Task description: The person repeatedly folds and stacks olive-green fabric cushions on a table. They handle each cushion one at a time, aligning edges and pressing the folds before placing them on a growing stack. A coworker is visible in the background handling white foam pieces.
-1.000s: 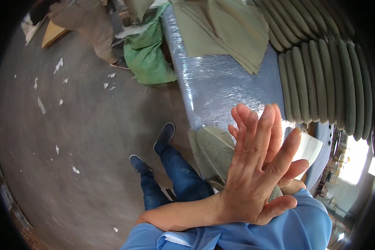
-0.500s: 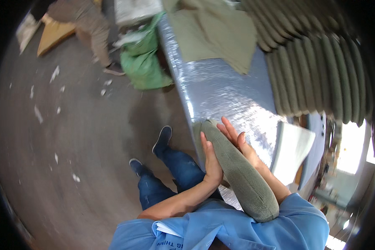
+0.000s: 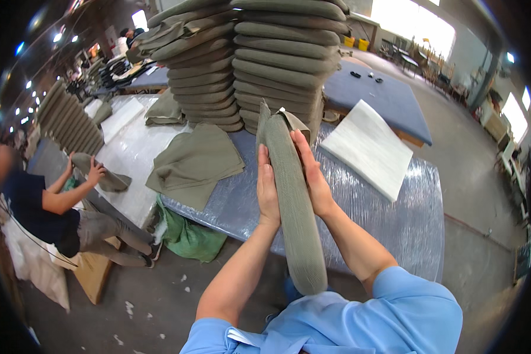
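Observation:
An olive-green fabric cushion [image 3: 300, 230] is held edge-up between my two hands, its near end close to my blue shirt. My left hand [image 3: 268, 192] presses flat along its left side. On the opposite side lies my right hand [image 3: 314, 180], fingers stretched toward the far end. Loose fabric flaps [image 3: 295, 122] stand out at that far end, with a bit of white showing there. Below and beyond the cushion is a plastic-wrapped table [image 3: 360, 224]. A loose olive-green cover [image 3: 197, 159] lies on the table to the left of my hands.
Two tall stacks of olive-green cushions [image 3: 206, 88] [image 3: 283, 59] rise just beyond my hands. A white foam slab [image 3: 371, 150] lies at the right. Another person [image 3: 53, 203] handles a cushion at the left. A green sack [image 3: 189, 239] sits on the floor beside the table.
My view has swung up and round, so the stacks now stand ahead. The cushion, still between both hands, has turned more upright in view, and its loose far-end flaps now show.

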`<state>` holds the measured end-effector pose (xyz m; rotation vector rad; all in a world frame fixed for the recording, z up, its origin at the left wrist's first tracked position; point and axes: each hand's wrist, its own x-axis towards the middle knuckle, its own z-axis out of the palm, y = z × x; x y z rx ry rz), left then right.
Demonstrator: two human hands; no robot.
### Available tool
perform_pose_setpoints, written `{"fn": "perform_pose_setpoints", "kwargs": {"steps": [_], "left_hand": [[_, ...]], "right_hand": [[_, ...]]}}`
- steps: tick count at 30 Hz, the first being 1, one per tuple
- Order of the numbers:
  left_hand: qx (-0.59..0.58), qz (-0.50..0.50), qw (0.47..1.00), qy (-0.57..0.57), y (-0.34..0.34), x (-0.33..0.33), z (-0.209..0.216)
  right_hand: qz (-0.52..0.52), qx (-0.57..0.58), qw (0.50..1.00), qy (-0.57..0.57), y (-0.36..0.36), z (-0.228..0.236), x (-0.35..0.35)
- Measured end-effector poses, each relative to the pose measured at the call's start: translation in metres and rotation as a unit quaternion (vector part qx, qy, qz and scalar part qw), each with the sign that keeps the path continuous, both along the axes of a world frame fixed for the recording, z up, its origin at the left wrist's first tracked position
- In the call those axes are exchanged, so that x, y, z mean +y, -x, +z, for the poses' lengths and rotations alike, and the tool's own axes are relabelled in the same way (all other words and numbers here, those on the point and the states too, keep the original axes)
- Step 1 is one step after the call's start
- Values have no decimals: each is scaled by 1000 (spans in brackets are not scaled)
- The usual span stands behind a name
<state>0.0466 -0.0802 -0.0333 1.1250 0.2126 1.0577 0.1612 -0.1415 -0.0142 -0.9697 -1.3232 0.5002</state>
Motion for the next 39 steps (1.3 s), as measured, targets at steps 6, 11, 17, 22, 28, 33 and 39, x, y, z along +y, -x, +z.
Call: {"fn": "perform_pose_setpoints", "kwargs": {"steps": [6,11,17,22,28,33,39], "left_hand": [[181,-14,983,10,-20,-10,-43],[200,-20,978,56,-24,-16,-31],[227,-40,971,66,-17,0,-16],[281,-28,958,56,-3,21,-15],[363,27,930,-46,8,29,-26],[383,42,918,-96,-5,32,-36],[287,-10,956,58,-32,86,-17]], "right_hand": [[-10,257,959,120,-27,-65,21],[7,249,956,155,-43,-75,20],[7,226,956,187,-22,-81,12],[-40,179,964,190,-1,-82,25],[-84,89,976,181,14,-91,25],[-80,94,972,198,-7,-116,31],[-38,100,971,214,-39,-107,73]]}}
